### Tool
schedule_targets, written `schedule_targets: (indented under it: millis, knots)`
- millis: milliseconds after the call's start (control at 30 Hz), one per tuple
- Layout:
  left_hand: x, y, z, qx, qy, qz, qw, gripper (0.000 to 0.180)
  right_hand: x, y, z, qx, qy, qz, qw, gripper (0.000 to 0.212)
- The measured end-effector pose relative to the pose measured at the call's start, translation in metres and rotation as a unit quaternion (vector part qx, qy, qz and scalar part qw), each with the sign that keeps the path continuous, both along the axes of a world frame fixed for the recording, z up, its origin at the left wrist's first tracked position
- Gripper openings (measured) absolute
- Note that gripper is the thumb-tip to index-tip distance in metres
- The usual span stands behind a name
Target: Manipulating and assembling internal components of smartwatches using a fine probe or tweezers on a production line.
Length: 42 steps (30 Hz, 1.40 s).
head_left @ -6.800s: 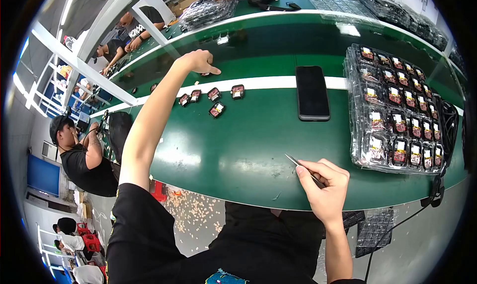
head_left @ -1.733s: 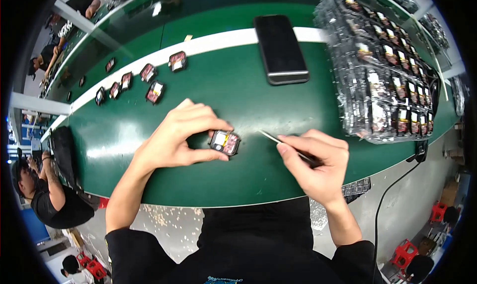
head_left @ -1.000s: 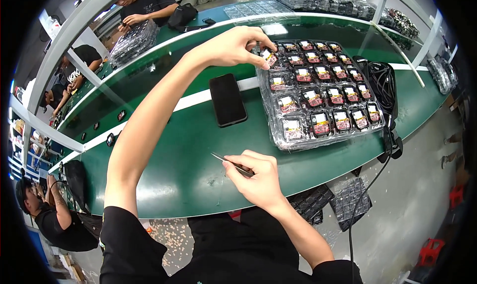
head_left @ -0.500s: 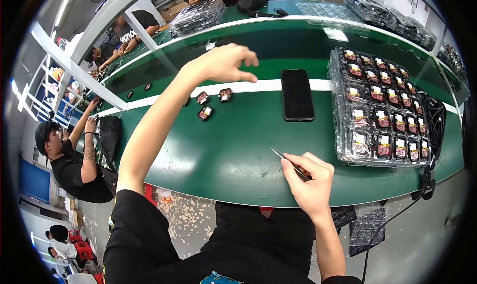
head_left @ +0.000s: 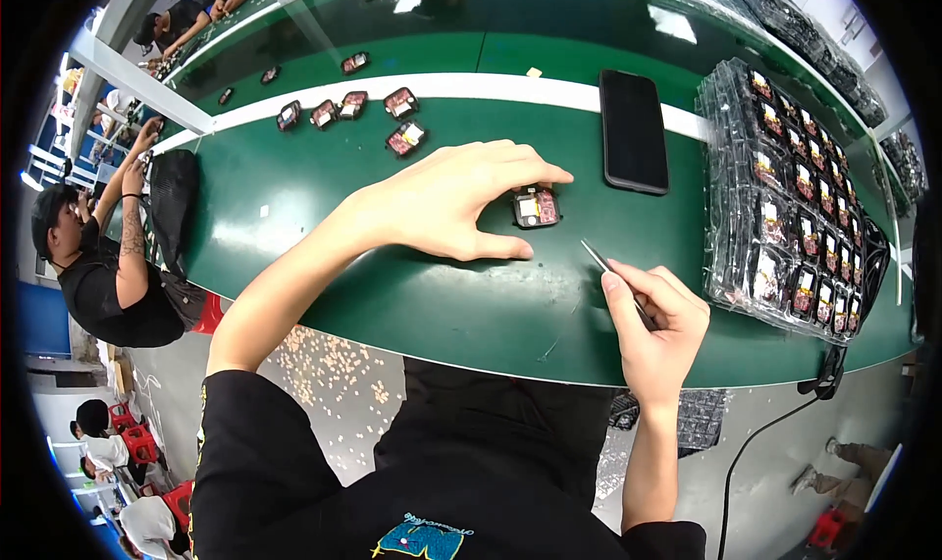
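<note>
My left hand (head_left: 456, 199) reaches over the green bench with thumb and fingers spread. In the gap between them lies a small black square casing with a circuit board (head_left: 537, 208); no fingertip visibly presses on it. My right hand (head_left: 659, 320) pinches a pair of metal tweezers (head_left: 597, 256), whose tips point up and left toward that casing without touching it. Beyond my left hand, two similar casings (head_left: 405, 137) lie close together, and several more (head_left: 324, 114) sit farther left along the white strip (head_left: 471, 86).
A black phone (head_left: 634, 131) lies across the strip. Right of it stands a stack of clear trays (head_left: 785, 197) filled with casings, with a black cable (head_left: 731, 462) hanging nearby. A co-worker (head_left: 118, 251) sits at the left beside a black bag (head_left: 174, 207).
My left hand has come down toward me from above the white strip, and a casing now lies between its thumb and fingers. My right hand still holds the tweezers. The view has shifted.
</note>
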State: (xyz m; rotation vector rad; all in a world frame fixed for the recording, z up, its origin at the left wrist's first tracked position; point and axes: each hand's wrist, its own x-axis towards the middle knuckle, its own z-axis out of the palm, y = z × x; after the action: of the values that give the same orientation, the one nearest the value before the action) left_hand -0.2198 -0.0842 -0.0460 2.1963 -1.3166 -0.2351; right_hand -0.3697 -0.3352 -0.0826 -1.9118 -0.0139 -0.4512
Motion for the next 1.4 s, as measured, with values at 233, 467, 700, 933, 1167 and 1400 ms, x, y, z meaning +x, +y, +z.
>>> schedule_targets:
  millis: [233,467,700,933,1167,1400]
  knots:
    - [-0.023,-0.001,-0.033,-0.107,-0.027,0.042,0.993,0.063,0.001,-0.002,0.001,0.016,0.038,0.030,0.999,0.017]
    - [-0.026,-0.006,-0.041,-0.114,0.040,0.004,0.993,0.047,0.008,-0.013,0.006,0.098,0.140,0.065,0.983,0.013]
    - [-0.024,-0.004,-0.041,-0.123,0.049,-0.008,0.991,0.049,0.017,-0.017,-0.002,0.004,0.097,0.095,0.991,0.008]
    - [-0.022,-0.008,-0.042,-0.121,0.088,0.005,0.989,0.050,0.019,-0.009,0.002,-0.089,0.064,0.102,0.989,0.012]
    - [-0.021,-0.009,-0.041,-0.106,0.084,0.005,0.991,0.055,0.016,-0.013,0.000,-0.123,0.066,0.100,0.985,0.013]
    - [-0.023,-0.009,-0.040,-0.106,0.094,0.021,0.990,0.052,0.016,-0.008,-0.005,-0.201,-0.056,0.091,0.974,0.029]
